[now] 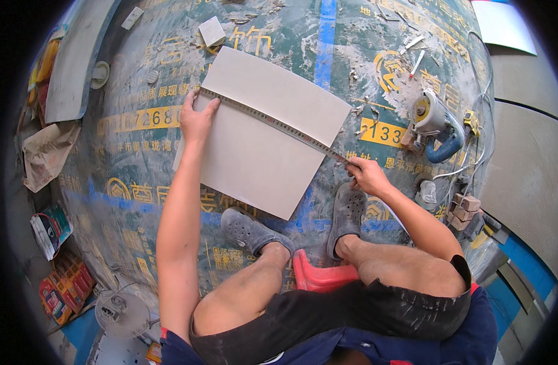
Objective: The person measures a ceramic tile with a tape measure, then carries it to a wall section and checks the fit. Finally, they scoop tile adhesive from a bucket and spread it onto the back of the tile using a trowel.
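Observation:
A light grey tile [261,158] lies flat on the covered floor in front of my feet. A tape measure's blade [268,118] stretches slantwise across it, from the far left edge down past the right edge. My left hand [197,118] pinches the blade's end at the tile's left edge, its thumb over the tile. Just beyond the right edge, my right hand [369,175] has its fingers closed round the other end of the blade; the tape's case cannot be made out. A paler strip of another piece shows under the tile's left side.
An angle grinder [434,121] with a blue handle rests at the right among cables. Small blocks [464,210] are stacked below it. A white block [212,31] sits beyond the tile. At left are a large panel [78,61] and a round bucket [122,313]. I sit on a red stool [318,277].

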The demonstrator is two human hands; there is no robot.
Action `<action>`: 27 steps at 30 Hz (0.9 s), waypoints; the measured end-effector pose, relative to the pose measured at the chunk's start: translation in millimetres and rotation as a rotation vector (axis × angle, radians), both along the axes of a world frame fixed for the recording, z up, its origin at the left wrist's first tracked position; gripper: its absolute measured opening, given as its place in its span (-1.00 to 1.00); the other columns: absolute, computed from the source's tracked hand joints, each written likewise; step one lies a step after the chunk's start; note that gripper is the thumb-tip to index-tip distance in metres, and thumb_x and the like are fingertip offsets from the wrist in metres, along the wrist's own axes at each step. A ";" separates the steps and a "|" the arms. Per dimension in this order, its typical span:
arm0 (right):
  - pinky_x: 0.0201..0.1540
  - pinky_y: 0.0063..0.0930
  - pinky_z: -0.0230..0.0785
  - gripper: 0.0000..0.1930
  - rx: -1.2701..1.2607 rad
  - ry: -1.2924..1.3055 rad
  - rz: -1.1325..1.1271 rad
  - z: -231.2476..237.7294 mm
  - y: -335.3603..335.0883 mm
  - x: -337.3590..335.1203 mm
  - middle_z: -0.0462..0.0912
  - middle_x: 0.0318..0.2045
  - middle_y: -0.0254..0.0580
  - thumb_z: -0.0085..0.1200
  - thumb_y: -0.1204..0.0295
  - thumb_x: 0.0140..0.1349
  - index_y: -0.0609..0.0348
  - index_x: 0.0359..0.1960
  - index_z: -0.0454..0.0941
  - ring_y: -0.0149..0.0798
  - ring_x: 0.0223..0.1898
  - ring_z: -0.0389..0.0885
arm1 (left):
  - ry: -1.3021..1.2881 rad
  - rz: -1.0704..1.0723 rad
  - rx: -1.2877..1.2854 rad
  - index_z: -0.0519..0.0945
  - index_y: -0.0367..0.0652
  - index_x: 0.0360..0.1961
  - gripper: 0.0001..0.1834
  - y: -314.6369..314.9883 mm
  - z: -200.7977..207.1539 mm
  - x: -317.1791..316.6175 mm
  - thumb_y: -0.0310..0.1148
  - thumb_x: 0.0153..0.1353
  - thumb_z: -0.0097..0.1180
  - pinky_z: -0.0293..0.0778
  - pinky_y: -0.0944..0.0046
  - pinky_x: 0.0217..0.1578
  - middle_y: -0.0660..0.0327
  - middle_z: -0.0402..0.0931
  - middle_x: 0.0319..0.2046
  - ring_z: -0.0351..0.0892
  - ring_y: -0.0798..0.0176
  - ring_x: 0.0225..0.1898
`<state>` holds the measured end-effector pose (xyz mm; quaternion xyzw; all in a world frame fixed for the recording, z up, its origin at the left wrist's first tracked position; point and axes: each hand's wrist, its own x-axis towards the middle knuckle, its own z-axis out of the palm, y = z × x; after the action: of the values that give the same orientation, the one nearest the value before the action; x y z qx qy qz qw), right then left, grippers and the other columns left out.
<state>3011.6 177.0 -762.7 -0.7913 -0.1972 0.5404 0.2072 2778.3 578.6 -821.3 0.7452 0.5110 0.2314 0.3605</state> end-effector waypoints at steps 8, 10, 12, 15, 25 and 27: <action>-0.43 -0.31 0.52 -0.83 0.051 -0.006 0.013 -1.2 -0.8 0.2 0.56 -0.52 -0.13 0.05 0.37 0.42 0.25 -0.23 0.52 -0.20 -0.48 0.75 | 0.001 0.013 -0.026 0.56 -0.28 0.18 -0.25 4.5 -7.3 -5.0 -0.12 0.00 0.53 0.44 0.16 0.17 -0.02 0.64 0.08 0.61 0.03 0.13; -0.42 -0.31 0.52 -0.84 0.050 -0.015 0.026 -1.1 -0.3 0.3 0.56 -0.51 -0.13 0.05 0.38 0.42 0.24 -0.22 0.53 -0.20 -0.49 0.74 | 0.003 0.011 -0.017 0.56 -0.29 0.18 -0.24 5.4 -8.2 -6.2 -0.13 0.00 0.53 0.44 0.17 0.17 -0.02 0.64 0.08 0.61 0.04 0.13; -0.42 -0.31 0.52 -0.84 0.052 -0.019 0.036 -0.6 0.6 -0.6 0.56 -0.51 -0.14 0.06 0.37 0.42 0.23 -0.21 0.54 -0.21 -0.49 0.74 | -0.006 0.014 0.000 0.56 -0.29 0.18 -0.24 8.1 -11.6 -9.4 -0.14 0.00 0.53 0.44 0.18 0.17 -0.01 0.64 0.09 0.61 0.04 0.13; -0.41 -0.31 0.52 -0.83 0.049 -0.029 0.034 -1.7 -1.6 0.5 0.57 -0.51 -0.14 0.06 0.37 0.41 0.23 -0.20 0.54 -0.21 -0.49 0.74 | -0.006 0.015 -0.035 0.56 -0.28 0.18 -0.26 4.5 -7.3 -4.1 -0.15 0.00 0.53 0.44 0.18 0.16 -0.01 0.64 0.08 0.61 0.05 0.12; -0.39 -0.29 0.51 -0.83 0.040 -0.030 0.030 -4.6 -2.9 0.8 0.58 -0.53 -0.13 0.06 0.36 0.42 0.22 -0.21 0.55 -0.23 -0.50 0.74 | 0.010 0.008 -0.017 0.56 -0.27 0.17 -0.27 2.2 -0.9 -2.5 -0.16 0.01 0.52 0.47 0.20 0.12 0.02 0.66 0.05 0.64 0.09 0.07; -0.39 -0.28 0.51 -0.83 0.041 -0.036 0.043 -5.7 -3.3 1.2 0.58 -0.53 -0.13 0.06 0.35 0.42 0.22 -0.21 0.55 -0.22 -0.50 0.74 | 0.024 0.008 -0.012 0.56 -0.27 0.18 -0.27 2.5 0.8 -2.5 -0.16 0.01 0.52 0.47 0.20 0.12 0.02 0.66 0.05 0.65 0.09 0.07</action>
<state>3012.8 173.8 -768.3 -0.7922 -0.2290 0.5261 0.2079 2775.7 581.1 -820.5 0.7438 0.5197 0.2208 0.3576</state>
